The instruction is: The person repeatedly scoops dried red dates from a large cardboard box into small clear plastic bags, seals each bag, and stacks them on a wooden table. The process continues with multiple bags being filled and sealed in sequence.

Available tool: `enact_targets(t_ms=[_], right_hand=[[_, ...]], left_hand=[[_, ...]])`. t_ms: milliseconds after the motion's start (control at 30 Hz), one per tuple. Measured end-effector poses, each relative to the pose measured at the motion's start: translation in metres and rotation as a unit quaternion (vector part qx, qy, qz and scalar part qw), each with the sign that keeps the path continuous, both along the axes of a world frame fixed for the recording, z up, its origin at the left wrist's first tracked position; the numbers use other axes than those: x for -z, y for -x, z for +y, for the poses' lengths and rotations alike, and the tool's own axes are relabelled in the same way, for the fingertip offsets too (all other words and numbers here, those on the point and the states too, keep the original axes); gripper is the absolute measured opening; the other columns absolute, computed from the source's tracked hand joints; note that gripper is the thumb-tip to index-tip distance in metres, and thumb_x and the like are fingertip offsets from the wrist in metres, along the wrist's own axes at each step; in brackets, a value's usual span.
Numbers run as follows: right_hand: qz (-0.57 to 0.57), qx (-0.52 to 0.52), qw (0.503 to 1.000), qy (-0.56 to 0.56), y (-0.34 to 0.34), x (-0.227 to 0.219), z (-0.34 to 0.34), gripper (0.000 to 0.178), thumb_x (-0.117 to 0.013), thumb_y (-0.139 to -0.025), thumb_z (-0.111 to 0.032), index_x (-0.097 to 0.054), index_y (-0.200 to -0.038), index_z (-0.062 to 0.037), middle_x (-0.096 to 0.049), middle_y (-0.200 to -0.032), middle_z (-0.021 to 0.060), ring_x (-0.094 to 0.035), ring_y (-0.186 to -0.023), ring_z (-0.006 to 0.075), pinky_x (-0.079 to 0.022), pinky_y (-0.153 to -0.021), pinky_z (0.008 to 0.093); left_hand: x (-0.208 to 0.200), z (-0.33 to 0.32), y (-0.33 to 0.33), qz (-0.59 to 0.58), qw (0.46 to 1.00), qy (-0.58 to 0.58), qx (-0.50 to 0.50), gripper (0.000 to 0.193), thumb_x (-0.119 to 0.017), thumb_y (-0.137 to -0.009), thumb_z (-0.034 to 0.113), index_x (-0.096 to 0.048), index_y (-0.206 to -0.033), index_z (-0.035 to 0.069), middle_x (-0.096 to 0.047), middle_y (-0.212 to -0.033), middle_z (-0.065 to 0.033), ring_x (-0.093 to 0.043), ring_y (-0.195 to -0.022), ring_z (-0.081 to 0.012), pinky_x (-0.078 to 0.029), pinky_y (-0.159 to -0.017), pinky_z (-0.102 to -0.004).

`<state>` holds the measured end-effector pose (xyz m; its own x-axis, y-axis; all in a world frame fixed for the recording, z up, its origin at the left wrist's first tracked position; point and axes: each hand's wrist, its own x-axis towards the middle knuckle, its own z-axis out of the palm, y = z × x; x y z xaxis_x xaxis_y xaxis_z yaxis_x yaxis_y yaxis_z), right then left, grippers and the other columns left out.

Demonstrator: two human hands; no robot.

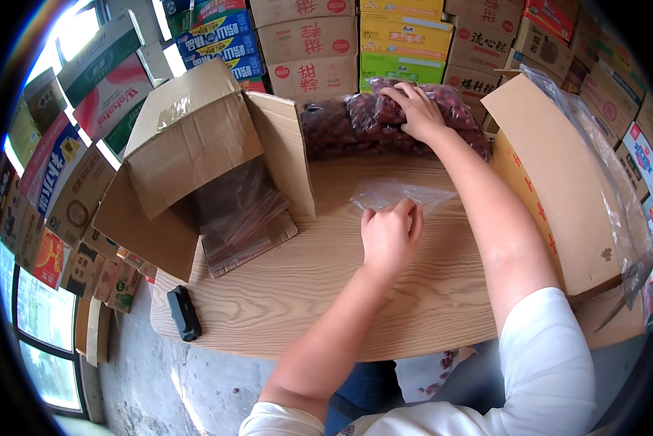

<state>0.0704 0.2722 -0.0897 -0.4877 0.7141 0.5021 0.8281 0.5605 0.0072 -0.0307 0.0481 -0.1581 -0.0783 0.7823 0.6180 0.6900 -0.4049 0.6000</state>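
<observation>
My left hand [390, 236] is closed, its fingers pinched at the near edge of a clear plastic bag [392, 195] lying flat on the wooden table [326, 276]. Farther back, my right hand [417, 115] curls its fingers over the top of a filled bag of dark red dates [389, 109]. That bag belongs to a row of similar clear bags of dates [334, 131] piled along the table's far side. The undersides of my right fingers are partly hidden.
At left, an open cardboard box [195, 138] lies on its side with clear zip bags [243, 218] spilling out. A black oblong object [184, 312] sits near the left edge. Another open carton [559, 174] stands at right. Stacked boxes [308, 43] line the back.
</observation>
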Motion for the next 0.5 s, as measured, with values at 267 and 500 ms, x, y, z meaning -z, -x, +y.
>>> enact_targets(t_ms=[267,500], right_hand=[[0.013,-0.026,0.997,-0.076,-0.003,0.003,0.013,0.071,-0.061,-0.067,0.011,-0.051,-0.129,-0.0227,-0.046,-0.131,0.0060,-0.046,-0.121,0.0301,-0.044,-0.098,0.0411],[0.006,0.006,0.999,0.041,-0.013,-0.018,-0.006,0.077,-0.067,-0.068,-0.014,-0.038,-0.138,-0.0296,-0.030,-0.148,0.0053,-0.031,-0.136,0.0309,-0.018,-0.110,0.0616]], left_hand=[[-0.002,0.000,-0.001,-0.004,1.000,0.015,0.010,0.012,-0.061,-0.085,0.015,-0.063,-0.077,0.007,-0.067,-0.071,-0.0090,-0.064,-0.064,-0.0265,-0.041,-0.067,-0.0368],[-0.002,-0.001,0.000,-0.022,0.999,0.028,0.015,0.012,-0.062,-0.086,0.015,-0.065,-0.079,0.006,-0.067,-0.072,-0.0109,-0.063,-0.065,-0.0294,-0.043,-0.069,-0.0382]])
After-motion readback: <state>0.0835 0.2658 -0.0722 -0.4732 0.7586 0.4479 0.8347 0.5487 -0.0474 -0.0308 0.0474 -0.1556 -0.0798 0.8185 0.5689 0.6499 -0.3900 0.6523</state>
